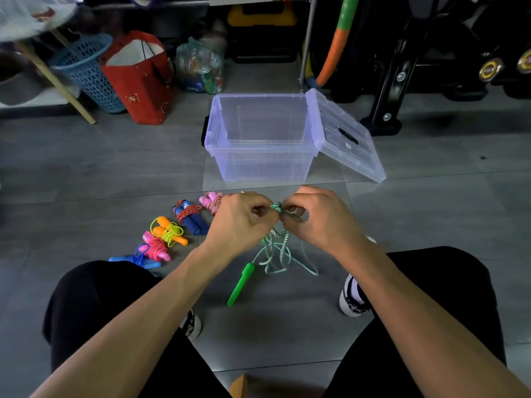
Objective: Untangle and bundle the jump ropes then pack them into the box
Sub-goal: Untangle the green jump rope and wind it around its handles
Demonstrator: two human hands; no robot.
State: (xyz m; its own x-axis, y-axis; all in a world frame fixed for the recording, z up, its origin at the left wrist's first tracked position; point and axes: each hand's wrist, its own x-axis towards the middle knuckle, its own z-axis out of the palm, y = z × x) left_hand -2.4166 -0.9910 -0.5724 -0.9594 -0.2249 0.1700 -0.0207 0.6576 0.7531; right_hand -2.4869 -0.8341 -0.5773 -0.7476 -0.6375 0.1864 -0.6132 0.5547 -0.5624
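Observation:
A green-and-white jump rope [277,251] hangs tangled between my hands, and its green handle [240,284] dangles toward the floor. My left hand [240,219] and my right hand [316,216] both pinch a knot of this rope [276,207] above the floor. Several bundled ropes lie in a row on the floor to the left: pink-handled [212,200], blue-handled with red rope [189,218], orange with yellow rope [169,229], pink [156,248] and blue [135,258]. The clear plastic box [218,139] stands open behind my hands, with nothing visible inside.
The box's lid [344,133] leans against its right side. A red bag [138,79], a blue basket [86,67] and a clear bag of items [201,67] stand at the back left. Black equipment [402,67] fills the back right. My knees and shoes frame the grey tiled floor.

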